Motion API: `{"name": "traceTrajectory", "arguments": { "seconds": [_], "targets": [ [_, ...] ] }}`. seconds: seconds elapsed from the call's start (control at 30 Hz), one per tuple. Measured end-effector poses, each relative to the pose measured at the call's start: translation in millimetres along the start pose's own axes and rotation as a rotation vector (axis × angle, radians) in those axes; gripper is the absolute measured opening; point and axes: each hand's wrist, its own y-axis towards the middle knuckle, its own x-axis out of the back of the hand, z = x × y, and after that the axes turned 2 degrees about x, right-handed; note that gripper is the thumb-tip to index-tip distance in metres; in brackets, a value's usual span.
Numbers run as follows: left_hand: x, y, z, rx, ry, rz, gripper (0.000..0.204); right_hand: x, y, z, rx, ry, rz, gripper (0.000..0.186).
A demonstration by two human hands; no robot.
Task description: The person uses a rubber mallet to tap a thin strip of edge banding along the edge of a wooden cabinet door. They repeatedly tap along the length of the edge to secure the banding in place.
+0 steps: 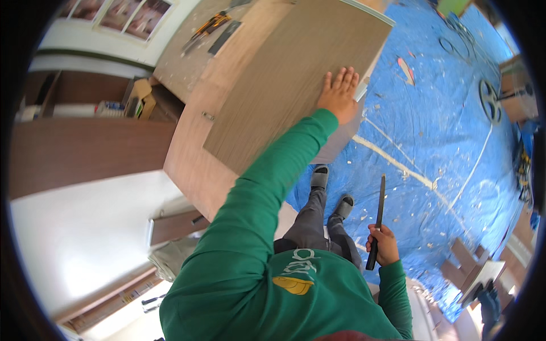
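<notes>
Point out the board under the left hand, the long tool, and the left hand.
Board (293,79), head view: middle of its brown upper face.
Long tool (380,206), head view: its dark blade, above the handle.
Left hand (338,103), head view: back of the hand.

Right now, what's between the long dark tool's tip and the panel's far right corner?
In the head view, only blue sheeting with pale streaks and flecks lies between the tool in the right hand and the panel at that corner.

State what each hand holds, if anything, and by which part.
The right hand holds a long thin tool by its black handle; the left hand lies on the board, with no grip visible.
</notes>
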Motion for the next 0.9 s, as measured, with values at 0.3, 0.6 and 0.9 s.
{"name": "traceTrajectory", "arguments": {
  "seconds": [0.3,0.6,0.9],
  "targets": [
    [44.7,-189.2,-14.5,0.077,0.005,0.042,0.075,28.2,-49.2,45.3,0.221,-0.108,-0.067,0.022],
    [62.2,-359.6,-33.7,0.257,-0.131,0.128,0.084,12.5,-77.4,69.2,0.273,-0.158,0.110,0.022],
    [104.1,-335.5,-90.0,0.396,-0.663,0.527,0.049,-1.4,-121.1,87.8,0.418,-0.352,0.155,0.016]
  ]
}}
